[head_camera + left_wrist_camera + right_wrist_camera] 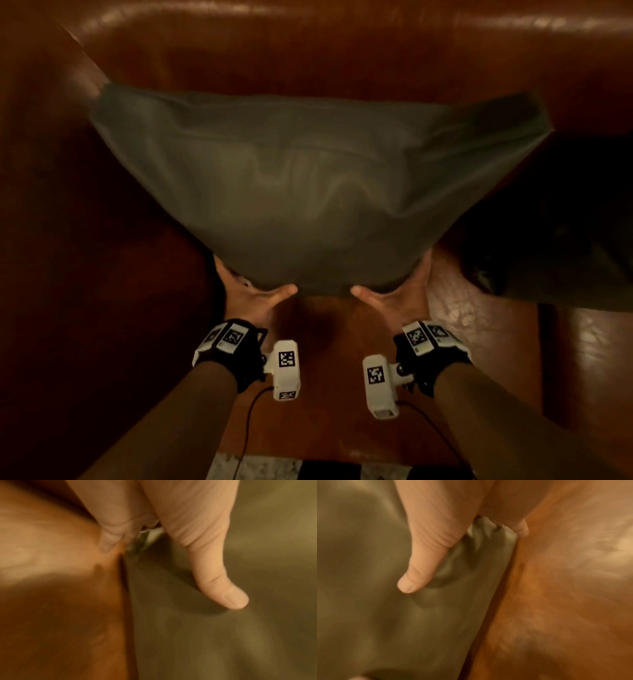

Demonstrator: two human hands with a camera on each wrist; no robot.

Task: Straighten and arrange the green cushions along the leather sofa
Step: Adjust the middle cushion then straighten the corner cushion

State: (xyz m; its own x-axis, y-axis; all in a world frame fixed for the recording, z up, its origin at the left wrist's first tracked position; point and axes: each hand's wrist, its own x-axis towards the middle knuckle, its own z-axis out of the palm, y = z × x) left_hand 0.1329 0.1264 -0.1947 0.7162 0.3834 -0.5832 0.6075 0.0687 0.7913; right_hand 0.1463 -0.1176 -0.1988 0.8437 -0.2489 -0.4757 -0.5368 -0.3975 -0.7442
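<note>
A large green cushion (315,185) is held up over the seat of the brown leather sofa (308,44), its far edge near the backrest. My left hand (251,296) grips its near left corner, thumb on top and fingers underneath. My right hand (394,294) grips the near right corner the same way. In the left wrist view the thumb (221,582) presses into the green cushion (223,635) beside the leather (60,601). In the right wrist view the thumb (421,566) lies on the bunched green cushion (393,615). The fingers under the cushion are hidden.
A second dark green cushion (565,240) lies on the seat at the right. The sofa's left armrest (68,205) rises close beside the held cushion. A strip of patterned floor (267,469) shows at the bottom edge, in front of the seat.
</note>
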